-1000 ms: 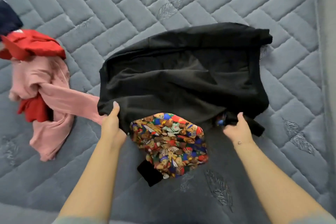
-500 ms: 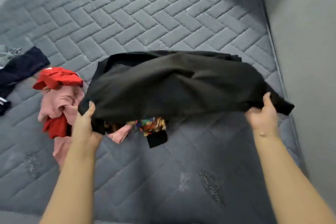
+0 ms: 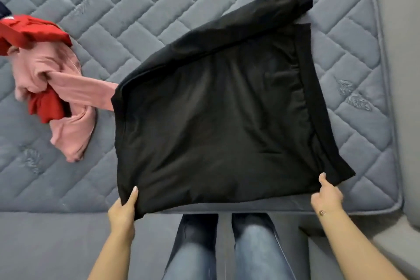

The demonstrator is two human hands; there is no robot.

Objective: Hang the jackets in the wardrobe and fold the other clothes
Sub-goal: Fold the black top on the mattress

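Writing and labels: no readable brand, label or lettering shows on any garment or on the mattress.
Red garment (image 3: 34, 32): crumpled at the far left of the mattress, lying on top of the pink one; another red fold shows lower down in the same heap.
Pink garment (image 3: 61, 102): bunched under and beside the red one, with one sleeve stretched rightward until its end disappears under the black garment's left edge.
Left hand (image 3: 122, 209): forearm reaches up from the bottom edge; the thumb lies on top of the cloth and the fingers curl beneath, so the grip holds the black garment's near left corner.
Black garment (image 3: 216, 107): spread flat on the mattress in a rough rectangle, tilted so its far end points up and right; a folded band runs along its far edge and another along its right side; its near edge hangs just over the mattress edge.
Right hand (image 3: 327, 195): thumb pointing up, fingers curled under, its grip pinching the garment's near right corner.
Mattress (image 3: 159, 2): grey, quilted in a brick pattern.
Legs (image 3: 227, 250): blue jeans, standing against the mattress's near edge between the two arms.
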